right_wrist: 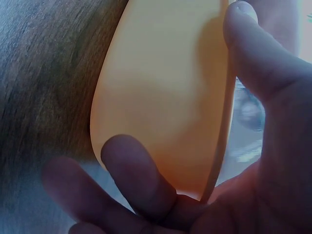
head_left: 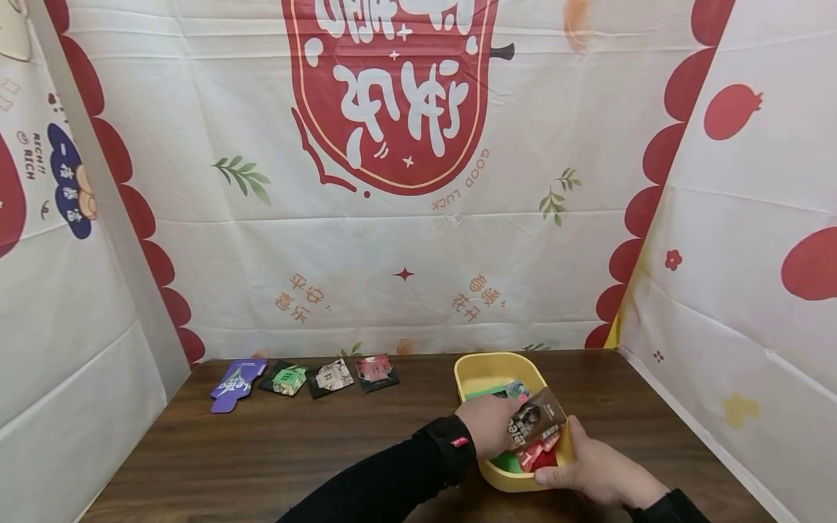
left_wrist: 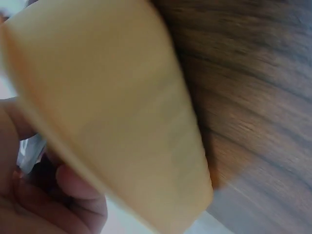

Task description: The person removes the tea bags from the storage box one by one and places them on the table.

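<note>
The left hand [head_left: 489,425] pinches a brown foil snack packet [head_left: 535,421] above the yellow plastic tray [head_left: 480,370] on the dark wooden bench [head_left: 294,450]; the right hand [head_left: 598,468] grips the tray's near rim.

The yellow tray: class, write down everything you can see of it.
The yellow tray is a shallow, rounded-corner dish that looks like plastic. It sits on the brown wooden table at the right. It holds several snack packets. The right hand grips its near corner, thumb over the rim. The left hand holds a brown packet above it.
</note>
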`<action>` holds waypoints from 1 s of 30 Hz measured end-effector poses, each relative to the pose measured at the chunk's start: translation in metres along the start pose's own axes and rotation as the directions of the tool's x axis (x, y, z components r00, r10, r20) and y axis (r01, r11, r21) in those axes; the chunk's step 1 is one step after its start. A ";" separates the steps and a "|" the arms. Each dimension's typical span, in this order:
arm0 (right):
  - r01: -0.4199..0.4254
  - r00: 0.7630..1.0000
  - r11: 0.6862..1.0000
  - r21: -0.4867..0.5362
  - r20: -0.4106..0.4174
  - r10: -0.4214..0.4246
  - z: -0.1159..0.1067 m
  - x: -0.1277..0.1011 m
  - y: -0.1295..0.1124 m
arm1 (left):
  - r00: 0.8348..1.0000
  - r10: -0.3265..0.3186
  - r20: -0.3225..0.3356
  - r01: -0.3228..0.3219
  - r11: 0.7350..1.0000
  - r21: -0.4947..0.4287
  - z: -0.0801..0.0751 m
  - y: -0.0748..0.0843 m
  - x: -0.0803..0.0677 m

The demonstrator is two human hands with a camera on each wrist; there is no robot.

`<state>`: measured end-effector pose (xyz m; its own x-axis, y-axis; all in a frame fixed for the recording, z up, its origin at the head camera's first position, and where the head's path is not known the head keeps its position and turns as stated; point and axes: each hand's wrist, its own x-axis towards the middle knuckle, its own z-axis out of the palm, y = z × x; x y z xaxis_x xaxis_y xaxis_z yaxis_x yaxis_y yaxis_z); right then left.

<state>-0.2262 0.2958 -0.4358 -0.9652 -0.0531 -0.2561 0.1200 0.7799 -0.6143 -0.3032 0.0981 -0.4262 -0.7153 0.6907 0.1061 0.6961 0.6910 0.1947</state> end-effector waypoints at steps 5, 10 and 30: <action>-0.027 1.000 1.000 0.004 0.005 0.027 0.001 0.002 -0.003 | 0.997 0.018 -0.069 -0.037 0.956 -0.292 -0.017 -0.025 -0.005; -0.057 0.998 0.998 -0.021 0.009 0.057 0.002 0.002 -0.001 | 0.999 -0.040 -0.035 0.006 0.733 -0.680 -0.032 -0.053 -0.013; -0.041 0.999 0.999 -0.023 0.007 0.041 0.002 0.002 -0.001 | 0.992 -0.119 -0.051 0.020 0.531 -0.847 -0.048 -0.112 -0.037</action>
<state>-0.2277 0.2934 -0.4371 -0.9580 -0.0254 -0.2857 0.1538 0.7953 -0.5864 -0.3577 -0.0151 -0.4054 -0.7953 0.5917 0.1319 0.3037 0.2005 0.9314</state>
